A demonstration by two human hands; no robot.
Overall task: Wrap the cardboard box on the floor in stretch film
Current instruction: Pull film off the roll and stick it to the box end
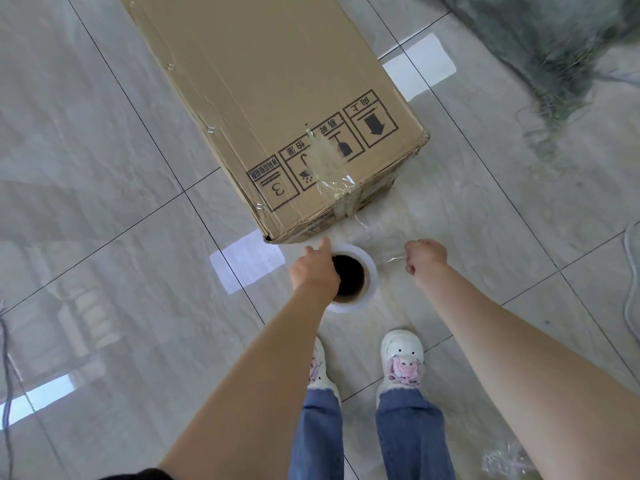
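Beside creased cardboard box (277, 109), cylindrical film roll (360, 275)

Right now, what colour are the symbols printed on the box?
Black, on the brown box; head view.

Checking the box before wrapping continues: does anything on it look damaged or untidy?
Yes. The cardboard box has a crumpled strip of film stuck crookedly over its printed handling symbols, and its near bottom corner looks frayed.
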